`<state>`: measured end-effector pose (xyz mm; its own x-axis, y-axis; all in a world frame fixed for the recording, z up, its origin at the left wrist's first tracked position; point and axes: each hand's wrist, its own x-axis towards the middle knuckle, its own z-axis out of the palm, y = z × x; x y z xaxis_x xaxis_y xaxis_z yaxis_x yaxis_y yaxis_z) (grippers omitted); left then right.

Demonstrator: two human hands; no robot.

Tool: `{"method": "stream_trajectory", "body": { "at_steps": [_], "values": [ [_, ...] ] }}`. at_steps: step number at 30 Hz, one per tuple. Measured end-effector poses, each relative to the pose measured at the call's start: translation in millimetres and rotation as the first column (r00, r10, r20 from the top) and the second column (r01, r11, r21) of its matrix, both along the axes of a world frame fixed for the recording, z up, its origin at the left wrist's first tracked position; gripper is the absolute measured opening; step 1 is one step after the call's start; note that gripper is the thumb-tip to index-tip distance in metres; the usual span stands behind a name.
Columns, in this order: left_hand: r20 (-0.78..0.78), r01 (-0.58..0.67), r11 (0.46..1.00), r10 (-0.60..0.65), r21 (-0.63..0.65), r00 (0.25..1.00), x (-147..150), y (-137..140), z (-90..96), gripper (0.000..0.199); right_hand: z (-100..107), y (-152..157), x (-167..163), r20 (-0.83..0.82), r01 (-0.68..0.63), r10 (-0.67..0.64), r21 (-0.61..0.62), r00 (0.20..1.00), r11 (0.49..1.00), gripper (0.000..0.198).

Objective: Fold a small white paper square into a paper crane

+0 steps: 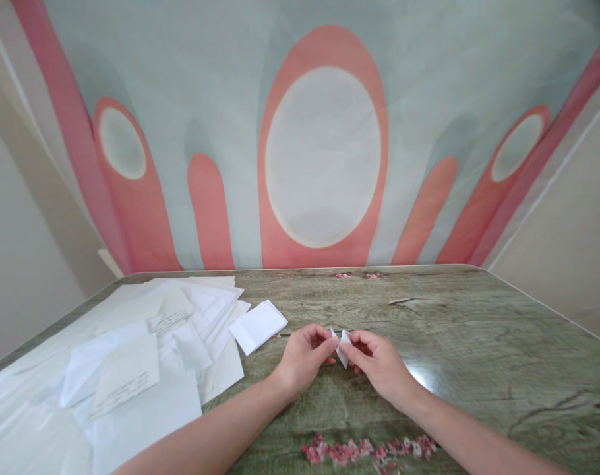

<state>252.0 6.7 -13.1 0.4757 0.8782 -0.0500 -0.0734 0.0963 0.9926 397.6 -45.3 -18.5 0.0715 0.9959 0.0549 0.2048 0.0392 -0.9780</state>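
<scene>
Between my two hands, just above the wood-grain table, is a small folded piece of white paper [344, 355]. My left hand [307, 356] pinches its left side between thumb and fingers. Its right side is gripped the same way by my right hand [374, 359]. Two pointed corners of the paper stick up between the fingertips, and much of the rest is covered by my fingers. A small stack of white paper pieces [258, 326] lies on the table to the left, close to my left hand but apart from it.
A large spread of loose white sheets and envelopes [146, 415] covers the table's left side, some with printed lines. The wood-patterned table [502, 349] has pink flower prints [349, 451] near its front. Behind stands a grey backdrop [324, 152] with coral shapes.
</scene>
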Motion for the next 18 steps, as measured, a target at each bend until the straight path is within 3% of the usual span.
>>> {"method": "stream_trajectory", "body": {
  "at_steps": [18],
  "values": [
    [0.020,0.016,1.000,-0.016,-0.018,1.000,0.1,-0.1,1.8,0.031,1.4,0.4,1.1,-0.044,0.033,-0.033,-0.001,0.998,0.999,0.027]
  ]
}}
